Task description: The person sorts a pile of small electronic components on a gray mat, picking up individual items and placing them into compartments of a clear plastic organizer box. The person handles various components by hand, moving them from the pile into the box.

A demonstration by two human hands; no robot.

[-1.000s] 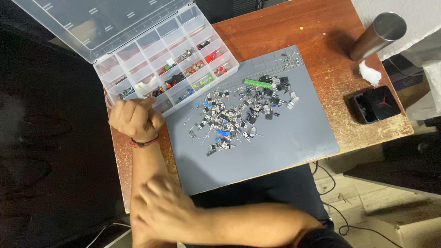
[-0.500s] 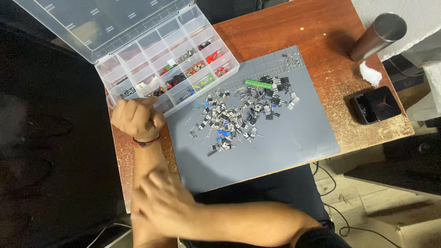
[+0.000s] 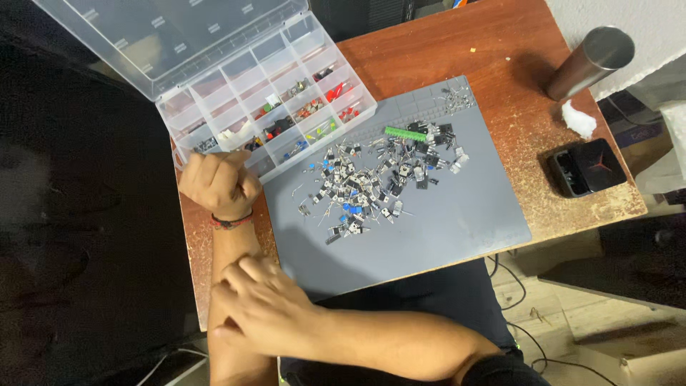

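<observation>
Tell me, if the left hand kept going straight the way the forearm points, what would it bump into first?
Most likely the clear plastic organiser box. The left hand is curled in a loose fist right at the box's near corner, its forearm pointing up the picture toward the compartments. Whether the knuckles already touch the box is hard to tell from above.

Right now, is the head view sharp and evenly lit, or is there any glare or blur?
Head view: the parts on the grey mat are sharp; left side falls into near-black shadow; mild sheen on the clear lid and metal cylinder; right hand slightly soft; left hand clear.
</observation>
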